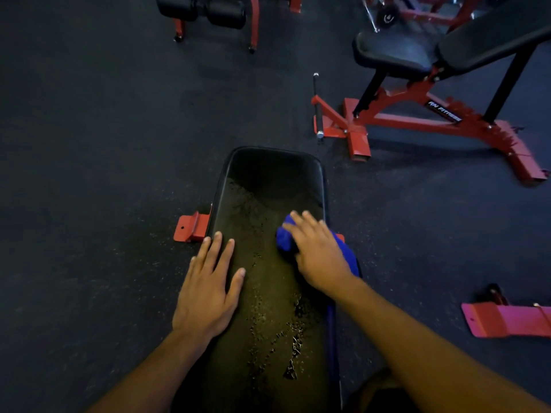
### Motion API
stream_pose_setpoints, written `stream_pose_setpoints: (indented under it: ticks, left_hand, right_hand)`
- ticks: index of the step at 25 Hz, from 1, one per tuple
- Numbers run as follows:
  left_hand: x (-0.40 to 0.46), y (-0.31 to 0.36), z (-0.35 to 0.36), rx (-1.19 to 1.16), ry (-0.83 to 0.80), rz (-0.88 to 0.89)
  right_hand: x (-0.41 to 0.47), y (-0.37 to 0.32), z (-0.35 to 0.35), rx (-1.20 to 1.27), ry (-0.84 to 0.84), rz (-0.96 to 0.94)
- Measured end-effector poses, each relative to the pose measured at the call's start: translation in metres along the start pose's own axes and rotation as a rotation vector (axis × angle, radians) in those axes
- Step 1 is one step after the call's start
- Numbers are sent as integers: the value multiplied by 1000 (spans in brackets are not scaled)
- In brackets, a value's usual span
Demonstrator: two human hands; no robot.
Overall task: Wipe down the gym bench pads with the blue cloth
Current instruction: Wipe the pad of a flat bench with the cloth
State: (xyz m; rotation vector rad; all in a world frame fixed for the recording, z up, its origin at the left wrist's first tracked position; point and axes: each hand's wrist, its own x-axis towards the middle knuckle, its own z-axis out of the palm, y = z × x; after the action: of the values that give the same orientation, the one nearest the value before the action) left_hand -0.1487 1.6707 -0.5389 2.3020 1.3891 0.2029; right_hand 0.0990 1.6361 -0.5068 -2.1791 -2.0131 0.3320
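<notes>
One bench pad [268,222] underway, judged roughly mid-wipe: blue cloth [287,238] bunched on pad's right edge, tail hanging over side. Right hand [319,251] presses on cloth, fingers fairly straight, not clenched. Left hand [208,287] flat on pad's left side, fingers spread, bracing. Droplets or flaking on centre and near pad, cannot tell which; far end looks smoother. Adjustable bench [432,55] at upper right, padded machine [208,10] beyond: wiped or not, cannot tell. Near pad end cut off; lighting dim.

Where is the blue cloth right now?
The blue cloth lies under the right hand on the right edge of the black bench pad, across from the left hand.
</notes>
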Motion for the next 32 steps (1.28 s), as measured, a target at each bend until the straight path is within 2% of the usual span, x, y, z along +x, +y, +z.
stream_pose_setpoints:
  ticks: [4, 7, 11, 14, 20, 24, 26, 29, 32]
  left_hand:
    - [-1, -1, 0, -21, 2, -7]
    - [0, -1, 0, -26, -5, 2]
    - [-2, 2, -3, -28, 0, -3]
    - [-3, -2, -2, -40, 13, -1]
    - [-10, 7, -15, -57, -4, 29]
    - [-60, -1, -16, -51, -43, 199]
    - [-94, -8, -4, -59, -27, 181]
    - [-99, -18, 6, -18, 41, 177]
    - [-98, -18, 8, -8, 66, 189]
  right_hand:
    - [71, 25, -12, 39, 47, 196]
    - [84, 28, -12, 39, 53, 235]
    - [30, -5, 0, 39, 68, 105]
    - [-32, -33, 13, 26, -11, -33]
    - [-1, -32, -34, 54, -193, -32]
    - [-14, -38, -56, 111, -50, 1]
    - [-14, -40, -58, 112, 26, -25]
    - [27, -39, -59, 83, 142, -25]
    - [67, -43, -52, 73, 168, -28]
